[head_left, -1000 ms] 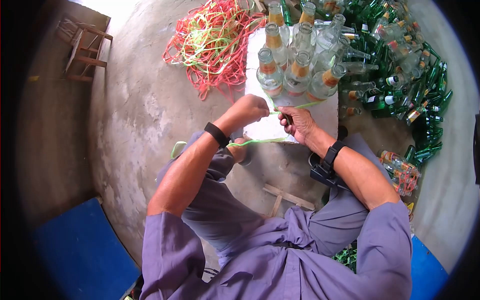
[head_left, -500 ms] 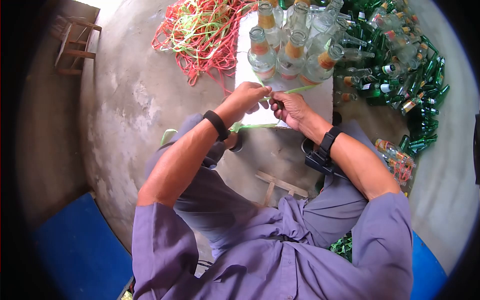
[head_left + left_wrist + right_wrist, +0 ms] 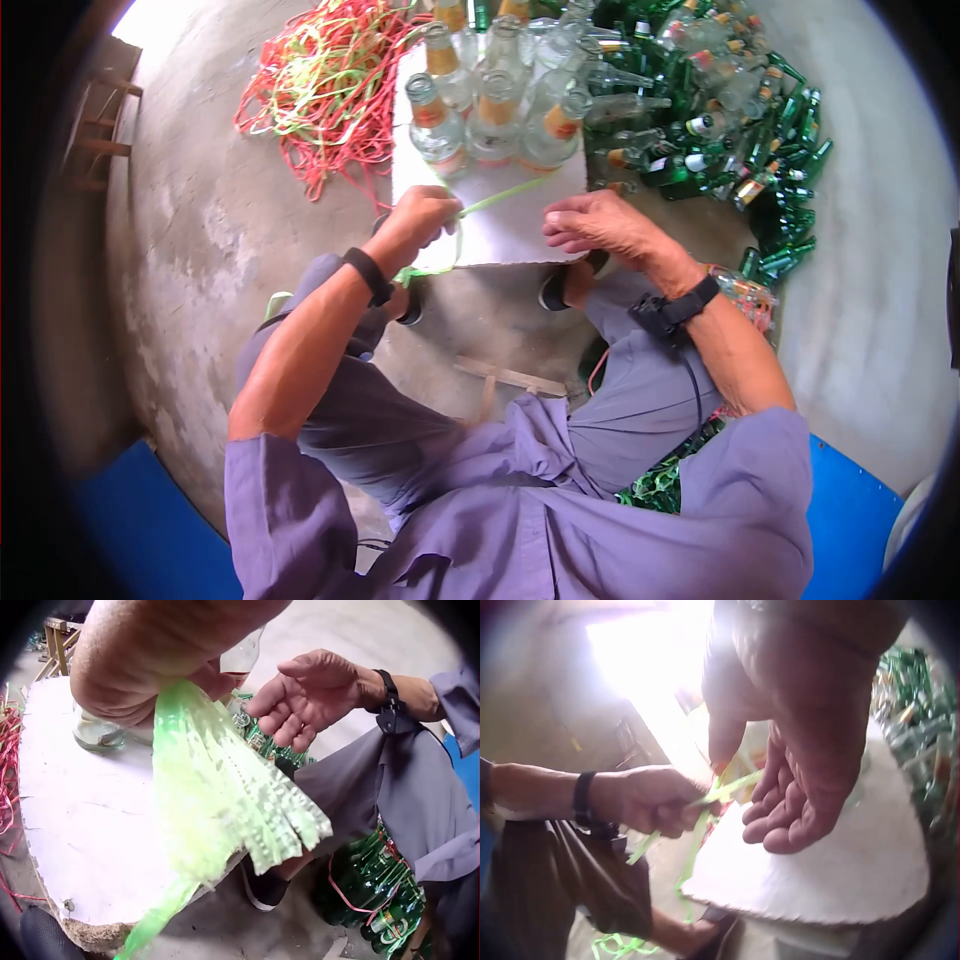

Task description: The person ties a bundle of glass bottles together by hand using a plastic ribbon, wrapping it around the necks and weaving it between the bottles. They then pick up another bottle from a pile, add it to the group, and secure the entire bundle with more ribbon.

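Note:
My left hand (image 3: 418, 222) pinches a light-green plastic strip (image 3: 505, 195) above the near part of a white board (image 3: 510, 240). From that hand the strip stretches toward the front of a group of clear glass bottles (image 3: 495, 125) standing on the board. In the left wrist view a crinkled, spread length of the green strip (image 3: 202, 787) hangs below the hand. My right hand (image 3: 605, 225) is apart from the left, over the board's right edge. Its fingers are loosely bent, with nothing in them, in the left wrist view.
A tangled heap of red and green strips (image 3: 330, 90) lies on the floor at the left. Many green and clear bottles (image 3: 720, 140) are piled at the right. A tied bundle of green bottles (image 3: 375, 889) stands beside the leg. A wooden piece (image 3: 510, 377) lies between the feet.
The hands were together at the strip; the right hand has come away to the right. My left hand still holds the strip. The head view has shifted, moving the scene left.

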Demonstrator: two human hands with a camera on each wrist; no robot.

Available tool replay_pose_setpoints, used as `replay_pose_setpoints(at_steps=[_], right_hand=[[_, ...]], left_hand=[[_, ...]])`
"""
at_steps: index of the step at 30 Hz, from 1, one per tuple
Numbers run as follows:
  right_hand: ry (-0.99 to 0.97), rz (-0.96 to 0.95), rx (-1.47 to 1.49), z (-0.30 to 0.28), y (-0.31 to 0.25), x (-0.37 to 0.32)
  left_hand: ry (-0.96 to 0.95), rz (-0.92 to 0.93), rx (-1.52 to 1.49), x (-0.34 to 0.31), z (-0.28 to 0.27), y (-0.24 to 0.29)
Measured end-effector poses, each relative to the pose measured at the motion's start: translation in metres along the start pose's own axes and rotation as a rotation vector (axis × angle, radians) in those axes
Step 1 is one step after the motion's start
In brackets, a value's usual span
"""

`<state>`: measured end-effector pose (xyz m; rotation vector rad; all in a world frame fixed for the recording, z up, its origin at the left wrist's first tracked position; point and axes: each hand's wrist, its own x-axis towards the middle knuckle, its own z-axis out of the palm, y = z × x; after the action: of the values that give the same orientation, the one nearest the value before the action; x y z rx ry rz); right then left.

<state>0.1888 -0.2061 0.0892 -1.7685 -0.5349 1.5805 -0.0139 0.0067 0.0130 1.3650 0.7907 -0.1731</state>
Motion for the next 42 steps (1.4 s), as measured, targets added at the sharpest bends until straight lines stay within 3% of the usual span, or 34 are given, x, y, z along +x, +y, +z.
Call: replay_pose_setpoints(at_steps=[1, 3, 4, 5, 6, 8, 9, 11, 15, 19, 21, 24, 26, 28, 30, 34, 37, 38, 40, 42], right_hand=[[0.1, -0.009, -0.113, -0.009, -0.01, -0.019], [0.143, 0.005, -0.616, -0.041, -0.018, -0.047], [0.173, -0.088, -0.901, -0.057, -0.015, -0.063], [0.224, -0.024, -1.176, -0.064, -0.016, -0.084], [0.227, -0.02, -1.179, -0.074, -0.01, -0.096], [0.023, 0.324, -1.343, -0.091, 0.004, -0.117], [0.027, 0.326, -1.345, -0.094, 0.014, -0.124], [-0.131, 0.482, -1.041, -0.098, 0.04, -0.131], [-0.005, 0.487, -0.802, -0.117, 0.073, -0.131], [-0.008, 0.44, -0.809, -0.121, 0.073, -0.134], [0.089, 0.222, -0.941, -0.128, 0.075, -0.135], [0.204, 0.252, -0.855, -0.139, 0.053, -0.132], [0.209, 0.271, -0.949, -0.126, 0.032, -0.121], [0.142, 0.128, -1.034, -0.115, 0.027, -0.108], [0.158, 0.18, -0.939, -0.1, 0.02, -0.107], [0.294, 0.016, -1.155, -0.112, 0.043, -0.105], [0.531, 0.008, -1.095, -0.115, 0.045, -0.112], [0.544, -0.005, -1.106, -0.113, 0.044, -0.118], [0.616, 0.116, -0.755, -0.082, 0.013, -0.134], [0.604, 0.113, -0.73, -0.063, -0.012, -0.137]], left_hand=[[-0.004, 0.005, 0.014, 0.0, 0.001, 0.002], [0.007, 0.002, 0.023, 0.001, 0.002, 0.004], [0.014, 0.009, 0.026, 0.002, 0.001, 0.003], [0.009, 0.012, 0.024, 0.003, 0.001, 0.003], [0.007, 0.001, 0.02, 0.003, 0.002, 0.004], [0.003, -0.006, 0.011, 0.004, 0.003, 0.003], [0.004, -0.01, 0.028, 0.005, 0.003, 0.002], [0.0, -0.013, 0.046, 0.006, 0.006, 0.004], [0.004, -0.047, 0.049, 0.006, 0.011, 0.008], [0.012, -0.04, 0.062, 0.006, 0.012, 0.006], [0.019, -0.045, 0.057, 0.006, 0.011, 0.004], [0.02, -0.05, 0.052, 0.006, 0.013, 0.003], [0.019, -0.043, 0.059, 0.005, 0.014, 0.002], [0.038, -0.043, 0.081, 0.006, 0.015, 0.002], [0.035, -0.01, 0.062, 0.005, 0.014, 0.0], [0.049, 0.035, 0.053, 0.001, 0.02, 0.004], [0.074, 0.043, 0.07, -0.001, 0.016, 0.001], [0.079, 0.099, 0.063, 0.0, 0.015, -0.004], [0.071, 0.123, 0.147, 0.008, 0.011, -0.015], [0.091, 0.117, 0.122, 0.013, 0.011, -0.023]])
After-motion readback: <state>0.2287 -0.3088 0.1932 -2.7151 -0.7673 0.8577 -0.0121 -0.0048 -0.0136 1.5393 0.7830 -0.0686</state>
